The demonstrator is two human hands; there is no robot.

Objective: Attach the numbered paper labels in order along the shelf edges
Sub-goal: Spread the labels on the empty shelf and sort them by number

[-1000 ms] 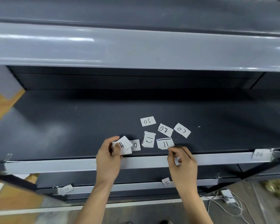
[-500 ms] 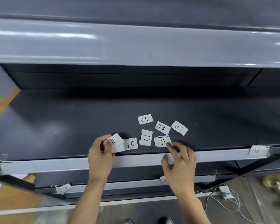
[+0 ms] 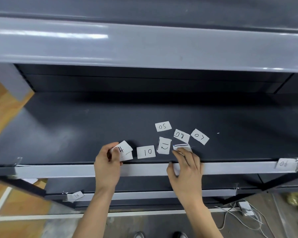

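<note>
head view: label 05 (image 3: 163,126), label 08 (image 3: 181,135), label 07 (image 3: 199,136), label 12 (image 3: 164,146) and label 10 (image 3: 146,152) lie loose on the dark shelf (image 3: 76,131), near its grey front edge (image 3: 58,170). the left hand (image 3: 107,162) closes its grip in a pinch on a small stack (image 3: 123,149) topped "4". the right hand (image 3: 186,167), grip spread, lays nearly straight fingers on a partly covered label (image 3: 181,147). label 06 (image 3: 283,163) sits on the edge, far right.

Loose on shelf board (image 3: 76,134): 05 slip (image 3: 163,126), 08 slip (image 3: 181,136), 07 slip (image 3: 199,136), 12 slip (image 3: 164,146), 10 slip (image 3: 146,152). Left hand (image 3: 107,162) pinches 4 slip (image 3: 123,149). Shelf edge label (image 3: 283,163): 06. Lower edge label (image 3: 76,195): 10.
</note>
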